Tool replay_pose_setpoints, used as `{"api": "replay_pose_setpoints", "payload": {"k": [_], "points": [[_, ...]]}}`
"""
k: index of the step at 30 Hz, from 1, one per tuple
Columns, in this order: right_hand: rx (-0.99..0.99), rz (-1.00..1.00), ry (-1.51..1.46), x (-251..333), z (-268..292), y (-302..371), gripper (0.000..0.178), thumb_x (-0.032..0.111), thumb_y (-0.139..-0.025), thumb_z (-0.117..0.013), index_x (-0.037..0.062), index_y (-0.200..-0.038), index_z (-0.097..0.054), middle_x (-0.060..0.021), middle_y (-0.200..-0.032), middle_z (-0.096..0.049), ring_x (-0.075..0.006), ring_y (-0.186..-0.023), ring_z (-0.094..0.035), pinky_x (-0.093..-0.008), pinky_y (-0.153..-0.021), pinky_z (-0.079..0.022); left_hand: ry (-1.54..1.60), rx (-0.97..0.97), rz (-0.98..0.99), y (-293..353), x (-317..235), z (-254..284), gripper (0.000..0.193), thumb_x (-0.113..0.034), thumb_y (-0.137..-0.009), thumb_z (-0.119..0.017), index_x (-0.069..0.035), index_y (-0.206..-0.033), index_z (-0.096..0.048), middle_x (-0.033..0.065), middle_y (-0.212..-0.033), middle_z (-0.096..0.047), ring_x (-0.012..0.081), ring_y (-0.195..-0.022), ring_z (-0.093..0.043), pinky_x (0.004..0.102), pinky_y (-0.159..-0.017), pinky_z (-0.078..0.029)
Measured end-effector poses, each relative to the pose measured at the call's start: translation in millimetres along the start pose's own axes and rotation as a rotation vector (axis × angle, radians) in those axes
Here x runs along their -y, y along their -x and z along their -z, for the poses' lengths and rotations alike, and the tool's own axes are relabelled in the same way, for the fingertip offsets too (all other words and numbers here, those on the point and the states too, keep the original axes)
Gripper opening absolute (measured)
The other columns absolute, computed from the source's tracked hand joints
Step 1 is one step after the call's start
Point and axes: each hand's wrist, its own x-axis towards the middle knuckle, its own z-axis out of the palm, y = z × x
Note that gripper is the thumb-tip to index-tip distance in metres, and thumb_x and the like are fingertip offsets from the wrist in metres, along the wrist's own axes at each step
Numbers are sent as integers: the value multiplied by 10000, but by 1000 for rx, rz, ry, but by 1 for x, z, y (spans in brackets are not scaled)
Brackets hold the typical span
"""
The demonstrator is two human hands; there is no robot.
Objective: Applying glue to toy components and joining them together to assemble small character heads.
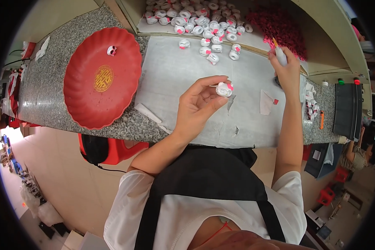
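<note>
My left hand (200, 102) holds a small white cat-shaped figure with a pink bow (224, 88) between thumb and fingertips, above a grey sheet (175, 79) on the granite counter. My right hand (287, 68) is stretched farther out to the right and grips a white pen-like tool with an orange tip (279, 52), near a heap of small dark-pink pieces (281, 25). A pile of the same white figures (196, 21) lies at the far edge of the sheet.
A large red scalloped plate (102, 77) on the left carries one single figure (111, 50). A few more figures (310, 104) and an orange pen (321, 119) lie at the right end beside a black box (348, 110). Another person (360, 152) sits lower right.
</note>
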Motion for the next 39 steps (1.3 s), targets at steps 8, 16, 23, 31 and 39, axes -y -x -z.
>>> {"api": "replay_pose_setpoints", "payload": {"k": [8,16,23,31,39], "points": [[173,-231,-874,48,-11,83,61,-5,-699,-529,-31,-754,-525,-91,-694,-551,-93,-500,-477,-206,-419,-388,134,69,81,-4,2,-10,355,36,-729,-522,10,-1067,-421,102,-1018,-495,147,-978,-459,253,-803,-388],[46,-263,-985,39,-24,91,61,-30,-703,-533,-26,-760,-509,-87,-689,-551,-106,-509,-488,-225,-446,-414,9,95,31,-5,14,-19,344,39,-733,-518,24,-1064,-424,111,-1014,-493,168,-979,-464,277,-821,-387],[34,-298,-1097,36,-6,97,73,-48,-682,-525,-15,-723,-475,-135,-695,-533,-132,-494,-488,-233,-424,-420,-263,75,-148,-6,14,-15,343,62,-715,-522,26,-1045,-433,144,-1033,-482,186,-968,-470,290,-814,-387],[184,-315,-1219,57,-9,101,89,-44,-668,-537,-10,-718,-472,-124,-731,-487,-109,-488,-440,-216,-383,-399,-499,-35,-354,-6,16,-21,285,87,-632,-553,2,-904,-544,111,-921,-556,219,-876,-526,271,-725,-428],[141,-347,-1296,56,-18,103,86,-24,-682,-551,-3,-722,-477,-107,-767,-486,-97,-519,-445,-208,-369,-374,-498,0,-333,-6,17,-21,269,72,-643,-561,0,-902,-545,113,-936,-549,217,-874,-528,274,-729,-427]]}}
